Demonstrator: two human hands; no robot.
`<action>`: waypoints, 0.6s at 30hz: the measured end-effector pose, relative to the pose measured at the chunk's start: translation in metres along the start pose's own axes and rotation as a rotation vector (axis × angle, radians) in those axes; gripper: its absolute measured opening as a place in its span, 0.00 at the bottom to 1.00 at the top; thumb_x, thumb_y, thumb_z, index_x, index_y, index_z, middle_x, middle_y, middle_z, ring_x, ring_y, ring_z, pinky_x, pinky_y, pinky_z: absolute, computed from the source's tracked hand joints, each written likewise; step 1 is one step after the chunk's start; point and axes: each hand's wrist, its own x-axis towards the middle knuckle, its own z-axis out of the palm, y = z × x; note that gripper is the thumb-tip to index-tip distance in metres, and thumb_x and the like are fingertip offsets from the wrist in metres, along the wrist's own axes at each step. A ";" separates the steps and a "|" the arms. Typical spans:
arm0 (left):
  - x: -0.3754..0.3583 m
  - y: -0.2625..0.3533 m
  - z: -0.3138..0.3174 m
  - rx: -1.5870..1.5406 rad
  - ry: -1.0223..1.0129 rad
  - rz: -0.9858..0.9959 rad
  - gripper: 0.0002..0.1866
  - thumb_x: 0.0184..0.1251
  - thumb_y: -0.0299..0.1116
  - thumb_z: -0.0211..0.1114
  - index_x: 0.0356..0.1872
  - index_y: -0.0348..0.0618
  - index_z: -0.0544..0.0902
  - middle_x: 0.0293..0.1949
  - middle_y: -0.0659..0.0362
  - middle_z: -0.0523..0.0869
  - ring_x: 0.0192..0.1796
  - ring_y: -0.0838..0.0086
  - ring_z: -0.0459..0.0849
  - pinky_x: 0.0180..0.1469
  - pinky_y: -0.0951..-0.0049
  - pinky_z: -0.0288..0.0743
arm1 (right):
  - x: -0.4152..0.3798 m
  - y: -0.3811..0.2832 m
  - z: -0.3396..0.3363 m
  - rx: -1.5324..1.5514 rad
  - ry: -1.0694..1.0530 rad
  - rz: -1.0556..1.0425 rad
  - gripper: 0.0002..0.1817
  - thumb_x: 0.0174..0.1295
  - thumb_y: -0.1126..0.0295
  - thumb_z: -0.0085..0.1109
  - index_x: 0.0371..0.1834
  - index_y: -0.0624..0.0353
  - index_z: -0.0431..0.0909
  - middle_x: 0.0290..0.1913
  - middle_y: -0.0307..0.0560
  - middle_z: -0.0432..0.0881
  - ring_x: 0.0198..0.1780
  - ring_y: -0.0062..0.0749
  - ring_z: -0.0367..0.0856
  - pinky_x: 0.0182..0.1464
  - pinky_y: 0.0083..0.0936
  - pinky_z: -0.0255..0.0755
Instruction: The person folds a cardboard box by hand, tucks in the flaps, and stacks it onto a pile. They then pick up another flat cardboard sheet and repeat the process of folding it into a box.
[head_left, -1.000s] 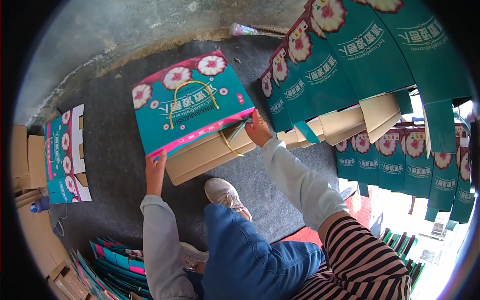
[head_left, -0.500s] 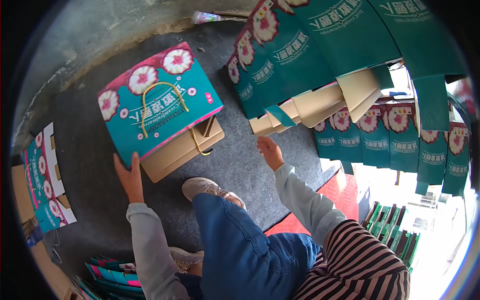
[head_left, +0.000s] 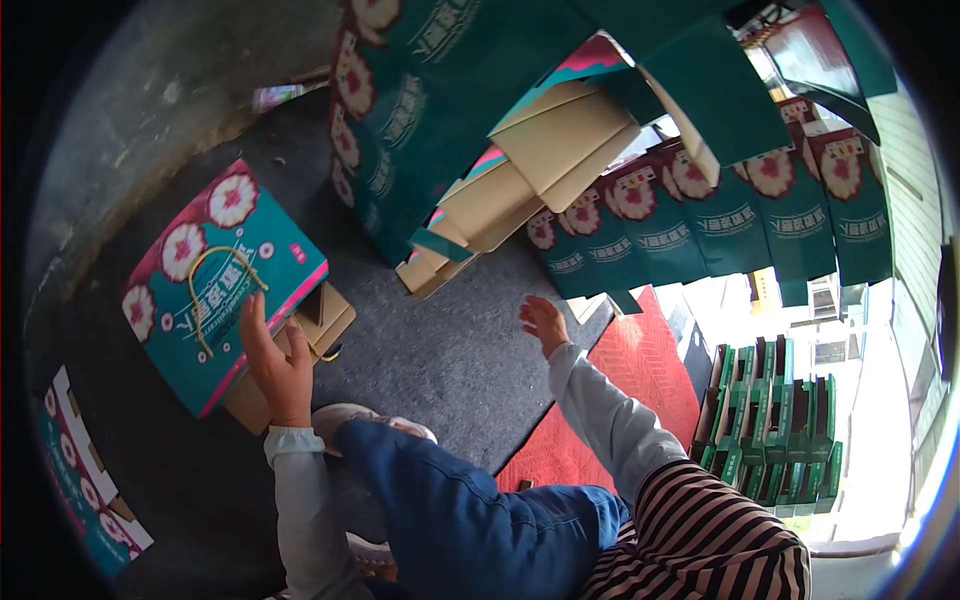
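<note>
Teal cord-handled carton (head_left: 228, 292) sits on the dark mat (head_left: 440, 345) at frame left. The left hand (head_left: 277, 368), fingers spread, overlaps its lower right side, contact unclear; the right hand (head_left: 545, 325), fingers loosely parted, hovers near centre.

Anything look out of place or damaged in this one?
A small pinkish, plastic-looking item lies by the wall, apart from the teal cartons, so it may be stray litter. I see no spill or clear damage.
</note>
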 end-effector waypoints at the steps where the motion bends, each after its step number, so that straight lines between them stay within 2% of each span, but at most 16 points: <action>1: -0.005 0.001 0.006 -0.007 -0.039 -0.008 0.27 0.62 0.26 0.57 0.64 0.36 0.64 0.62 0.43 0.68 0.65 0.49 0.66 0.65 0.55 0.61 | 0.015 0.001 -0.025 0.086 0.006 -0.002 0.14 0.63 0.67 0.51 0.52 0.53 0.75 0.42 0.38 0.80 0.37 0.24 0.78 0.32 0.24 0.70; 2: -0.009 0.002 0.010 -0.008 -0.078 -0.020 0.28 0.61 0.26 0.57 0.64 0.36 0.64 0.62 0.43 0.69 0.65 0.49 0.66 0.65 0.55 0.61 | 0.028 0.000 -0.045 -0.062 0.065 -0.109 0.14 0.62 0.65 0.53 0.50 0.50 0.75 0.39 0.35 0.80 0.34 0.23 0.77 0.29 0.21 0.66; 3: -0.012 0.006 0.013 -0.017 -0.115 -0.050 0.27 0.61 0.27 0.57 0.62 0.35 0.65 0.61 0.43 0.70 0.65 0.50 0.67 0.65 0.57 0.62 | 0.042 -0.003 -0.071 -0.207 0.059 -0.131 0.19 0.65 0.52 0.45 0.54 0.44 0.73 0.44 0.35 0.80 0.43 0.28 0.78 0.46 0.33 0.67; 4: -0.013 0.012 0.013 -0.038 -0.151 -0.048 0.27 0.61 0.27 0.58 0.62 0.36 0.66 0.60 0.44 0.70 0.64 0.50 0.67 0.65 0.57 0.62 | 0.066 -0.002 -0.098 -0.124 0.085 -0.097 0.19 0.65 0.51 0.43 0.54 0.43 0.73 0.44 0.34 0.81 0.43 0.28 0.77 0.45 0.34 0.67; 7: -0.022 0.015 0.012 -0.043 -0.222 -0.088 0.26 0.59 0.28 0.60 0.60 0.37 0.69 0.57 0.45 0.74 0.61 0.52 0.71 0.63 0.59 0.65 | 0.165 0.032 -0.200 -0.500 -0.230 -0.487 0.20 0.60 0.50 0.52 0.52 0.45 0.75 0.50 0.36 0.79 0.51 0.30 0.76 0.50 0.36 0.67; 8: -0.025 0.013 0.014 -0.070 -0.225 -0.086 0.26 0.59 0.30 0.61 0.60 0.38 0.69 0.55 0.45 0.75 0.59 0.51 0.73 0.60 0.59 0.67 | 0.167 0.027 -0.198 -0.545 -0.268 -0.506 0.20 0.60 0.50 0.54 0.51 0.46 0.76 0.51 0.36 0.79 0.52 0.30 0.76 0.52 0.35 0.67; 9: -0.026 0.013 0.012 -0.071 -0.242 -0.098 0.26 0.59 0.30 0.61 0.60 0.38 0.69 0.54 0.44 0.76 0.58 0.51 0.74 0.59 0.59 0.68 | 0.140 0.005 -0.165 -0.495 -0.245 -0.390 0.20 0.60 0.51 0.54 0.51 0.46 0.76 0.51 0.36 0.79 0.52 0.29 0.76 0.52 0.35 0.68; 11: -0.026 0.012 0.013 -0.120 -0.281 -0.165 0.25 0.59 0.30 0.62 0.59 0.39 0.70 0.52 0.45 0.77 0.55 0.52 0.76 0.57 0.60 0.69 | 0.072 -0.039 -0.093 -0.319 -0.154 -0.026 0.18 0.62 0.52 0.54 0.51 0.47 0.76 0.50 0.37 0.79 0.51 0.28 0.77 0.53 0.35 0.69; 13: -0.023 0.012 0.013 -0.217 -0.324 -0.273 0.25 0.59 0.31 0.63 0.59 0.40 0.71 0.51 0.45 0.78 0.53 0.55 0.77 0.56 0.61 0.71 | 0.045 -0.057 -0.037 -0.209 -0.225 0.049 0.17 0.64 0.54 0.54 0.51 0.49 0.77 0.50 0.37 0.80 0.51 0.27 0.77 0.54 0.34 0.69; 16: -0.014 0.021 0.005 -0.295 -0.343 -0.381 0.24 0.59 0.32 0.64 0.57 0.39 0.72 0.49 0.46 0.79 0.50 0.58 0.80 0.52 0.63 0.73 | 0.062 -0.044 0.026 0.028 -0.378 0.056 0.16 0.64 0.53 0.54 0.48 0.51 0.77 0.43 0.37 0.81 0.46 0.27 0.78 0.49 0.33 0.71; 18: -0.016 0.012 0.005 -0.287 -0.340 -0.373 0.24 0.60 0.34 0.64 0.56 0.38 0.72 0.49 0.47 0.80 0.47 0.59 0.81 0.48 0.64 0.75 | 0.085 -0.028 0.063 0.250 -0.414 0.093 0.15 0.66 0.59 0.52 0.50 0.54 0.76 0.45 0.40 0.81 0.48 0.29 0.78 0.50 0.33 0.72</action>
